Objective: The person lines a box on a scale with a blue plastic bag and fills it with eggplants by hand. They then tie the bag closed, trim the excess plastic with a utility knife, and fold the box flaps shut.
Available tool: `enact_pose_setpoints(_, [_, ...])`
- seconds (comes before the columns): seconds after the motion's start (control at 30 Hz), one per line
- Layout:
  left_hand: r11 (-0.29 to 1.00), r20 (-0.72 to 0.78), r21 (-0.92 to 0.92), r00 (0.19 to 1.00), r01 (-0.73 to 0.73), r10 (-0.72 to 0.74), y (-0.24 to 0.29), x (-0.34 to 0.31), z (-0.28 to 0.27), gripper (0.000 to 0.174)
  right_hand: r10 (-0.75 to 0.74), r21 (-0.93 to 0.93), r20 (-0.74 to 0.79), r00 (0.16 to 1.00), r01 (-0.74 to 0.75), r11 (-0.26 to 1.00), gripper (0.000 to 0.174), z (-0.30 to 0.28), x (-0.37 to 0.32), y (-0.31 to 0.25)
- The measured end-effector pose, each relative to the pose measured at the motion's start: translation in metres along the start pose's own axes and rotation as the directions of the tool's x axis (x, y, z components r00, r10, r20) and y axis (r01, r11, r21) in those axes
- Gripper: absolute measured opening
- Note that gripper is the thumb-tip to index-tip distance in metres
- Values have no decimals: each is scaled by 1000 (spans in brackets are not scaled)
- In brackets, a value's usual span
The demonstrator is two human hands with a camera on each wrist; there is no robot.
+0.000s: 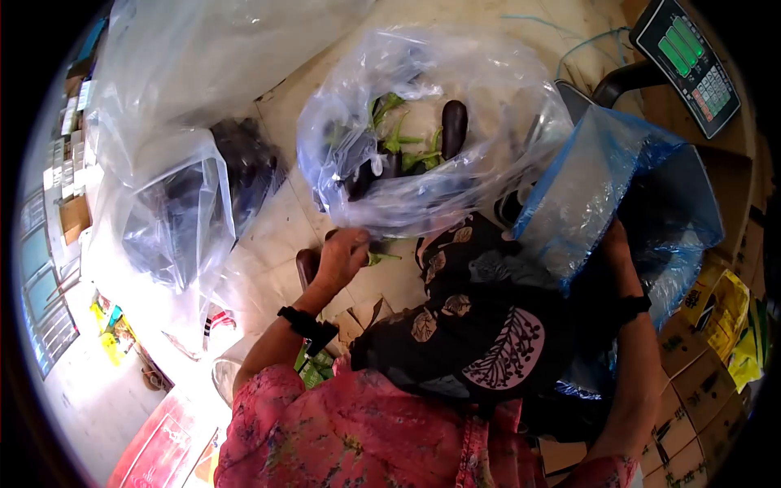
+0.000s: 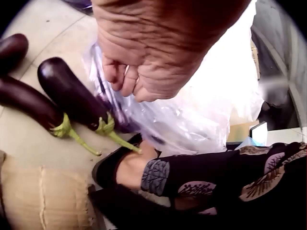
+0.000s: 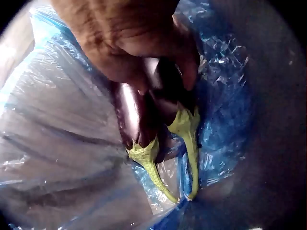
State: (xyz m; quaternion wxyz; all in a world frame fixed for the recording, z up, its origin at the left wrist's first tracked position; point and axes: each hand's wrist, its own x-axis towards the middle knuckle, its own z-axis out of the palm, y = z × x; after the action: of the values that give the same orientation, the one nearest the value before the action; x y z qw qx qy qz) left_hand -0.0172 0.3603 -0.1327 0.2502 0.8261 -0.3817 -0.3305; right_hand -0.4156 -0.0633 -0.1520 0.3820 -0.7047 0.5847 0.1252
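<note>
My left hand (image 1: 343, 259) is at the near rim of a clear plastic bag (image 1: 325, 175), its fingers curled and gripping the film. Several dark eggplants (image 1: 454, 128) with green stems lie inside that bag. In the left wrist view, the left hand (image 2: 148, 48) is above the crumpled film, with loose eggplants (image 2: 64, 86) on the floor to its left. My right hand (image 3: 124, 43) reaches down into a blue plastic bag (image 3: 225, 96). It grips two eggplants (image 3: 132, 115) side by side, stems pointing down; the head view shows this hand only partly, behind the blue bag's edge.
A digital scale display (image 1: 687, 69) stands at the far right, behind the blue bag. Another large clear bag (image 1: 175, 215) with dark eggplants lies to the left. Cardboard boxes (image 1: 683, 366) are at the right; my patterned trouser leg (image 1: 455, 317) and shoe (image 2: 108, 167) are between the bags.
</note>
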Motion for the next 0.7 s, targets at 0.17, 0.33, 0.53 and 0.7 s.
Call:
enact_pose_setpoints(0.17, [985, 116, -37, 978, -168, 171, 38, 5, 28, 26, -60, 103, -89, 994, 69, 992, 58, -2, -24, -26])
enact_pose_setpoints(0.33, [908, -289, 164, 861, -386, 418, 133, 95, 27, 43, -34, 30, -83, 996, 36, 999, 69, 13, -14, -3])
enact_pose_setpoints(0.53, [945, 542, -15, 791, -327, 283, 82, 99, 84, 44, -109, 86, -78, 991, 115, 990, 68, 17, -13, 14])
enact_pose_setpoints(0.7, [774, 391, 143, 753, -617, 529, 49, 90, 59, 30, -146, -25, -1, 989, 146, 989, 62, 24, 0, 32])
